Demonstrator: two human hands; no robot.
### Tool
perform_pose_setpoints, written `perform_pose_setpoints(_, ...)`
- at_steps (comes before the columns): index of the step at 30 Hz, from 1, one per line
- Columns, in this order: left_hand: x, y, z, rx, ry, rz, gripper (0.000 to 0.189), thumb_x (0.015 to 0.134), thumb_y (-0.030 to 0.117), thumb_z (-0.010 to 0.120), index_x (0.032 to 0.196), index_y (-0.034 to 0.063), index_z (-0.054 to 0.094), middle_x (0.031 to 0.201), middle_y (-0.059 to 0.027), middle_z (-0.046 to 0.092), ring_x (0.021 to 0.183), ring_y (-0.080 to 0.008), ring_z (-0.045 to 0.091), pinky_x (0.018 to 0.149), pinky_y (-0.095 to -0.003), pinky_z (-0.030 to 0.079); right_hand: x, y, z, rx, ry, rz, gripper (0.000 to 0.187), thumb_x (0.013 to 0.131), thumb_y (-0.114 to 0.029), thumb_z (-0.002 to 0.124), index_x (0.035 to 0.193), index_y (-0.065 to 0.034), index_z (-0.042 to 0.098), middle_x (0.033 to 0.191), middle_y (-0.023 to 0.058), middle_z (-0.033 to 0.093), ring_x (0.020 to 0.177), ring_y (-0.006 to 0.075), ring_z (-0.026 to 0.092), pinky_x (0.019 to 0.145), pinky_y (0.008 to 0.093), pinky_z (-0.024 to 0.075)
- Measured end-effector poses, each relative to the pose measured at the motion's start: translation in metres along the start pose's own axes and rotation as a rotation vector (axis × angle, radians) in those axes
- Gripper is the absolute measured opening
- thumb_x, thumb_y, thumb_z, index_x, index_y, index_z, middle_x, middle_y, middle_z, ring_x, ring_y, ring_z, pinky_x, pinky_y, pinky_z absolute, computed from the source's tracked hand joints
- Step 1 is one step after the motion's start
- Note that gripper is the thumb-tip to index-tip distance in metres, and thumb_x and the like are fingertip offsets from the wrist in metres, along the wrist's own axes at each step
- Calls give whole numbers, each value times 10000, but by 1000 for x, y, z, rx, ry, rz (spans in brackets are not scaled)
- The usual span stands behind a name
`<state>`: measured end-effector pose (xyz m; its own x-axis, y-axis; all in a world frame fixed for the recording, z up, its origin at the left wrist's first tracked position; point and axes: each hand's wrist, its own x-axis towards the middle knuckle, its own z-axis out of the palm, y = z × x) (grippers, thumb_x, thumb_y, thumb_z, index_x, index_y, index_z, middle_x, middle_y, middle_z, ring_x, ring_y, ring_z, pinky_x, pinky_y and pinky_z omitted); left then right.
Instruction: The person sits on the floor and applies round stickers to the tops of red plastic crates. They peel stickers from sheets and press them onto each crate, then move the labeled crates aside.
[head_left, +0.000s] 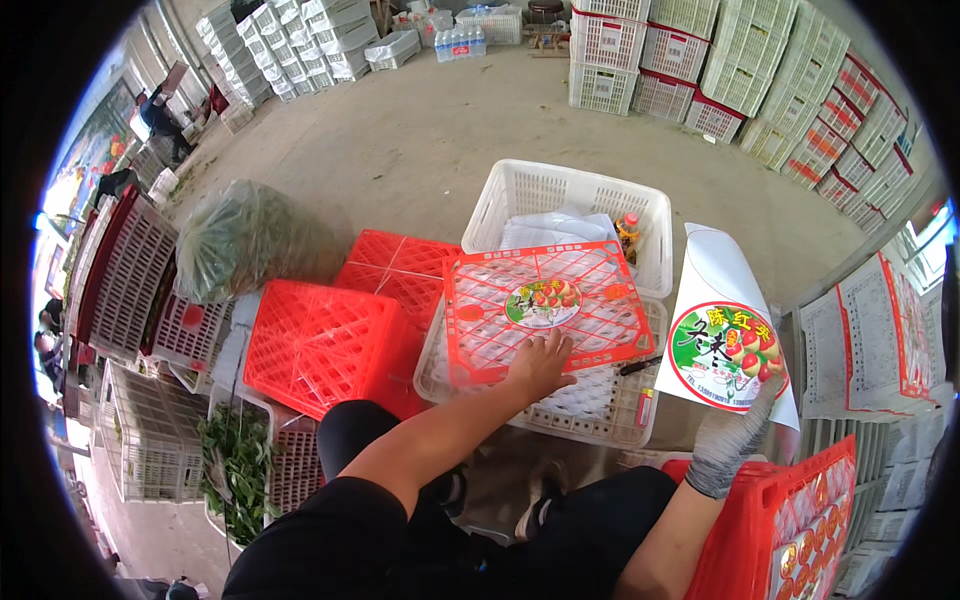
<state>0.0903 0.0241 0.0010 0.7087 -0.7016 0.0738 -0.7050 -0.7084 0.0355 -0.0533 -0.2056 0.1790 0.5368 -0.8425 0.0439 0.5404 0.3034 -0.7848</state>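
Note:
My bare left hand (541, 367) rests, fingers spread, on the near edge of a red plastic lattice lid (480, 292). A round printed sticker (544, 304) with a picture of red fruit lies at the lid's middle. Under the lid are white foam netting (574, 397) and a white plastic crate (555, 433). My right hand (739, 424), in a grey glove, holds a white sheet (709, 277) by its lower right part; the sheet carries a larger round fruit sticker (724, 356). A black-handled tool (640, 366) and a lighter (644, 409) lie at the crate's right side.
Red lattice lids (322, 345) are stacked at left, beside a bulging plastic bag (240, 240) and a crate of green leaves (238, 469). A white crate (570, 176) with a bottle stands beyond. Stacked crates (607, 45) line the back. A person (161, 120) stands far left.

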Motion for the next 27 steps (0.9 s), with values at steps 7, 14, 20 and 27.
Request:
perform_pose_setpoints(7,73,-37,37,-68,291,-80,709,984,593,590,1468,77,545,1574,-213,454,1423,-415,459,1162,-616,340,-9,13,9,-20,-82,51,653,1074,-447,563,1522,10,431,1515,161,528,1395,289,526,1191,468,418)
perform_pose_setpoints(14,75,-44,65,-176,-90,-161,947,963,733,510,1657,129,286,1736,-229,164,1608,-461,104,1194,-757,155,-2,21,20,-2,-98,138,650,1057,-439,621,1522,-22,439,1513,133,537,1387,275,540,1173,455,441)
perform_pose_setpoints(20,25,-20,0,57,-376,-44,915,865,712,683,1579,201,427,1714,-209,225,1553,-471,253,1096,-751,372,-3,20,26,77,-103,148,632,1064,-449,599,1504,-14,470,1463,135,585,1343,252,581,1154,425,458)
perform_pose_setpoints(27,37,-50,-38,-35,-330,4,892,770,562,864,1501,175,530,1694,-219,267,1522,-449,330,1116,-635,451,-13,21,28,121,-104,109,652,1061,-457,606,1502,-1,458,1493,154,553,1373,258,554,1182,428,427)
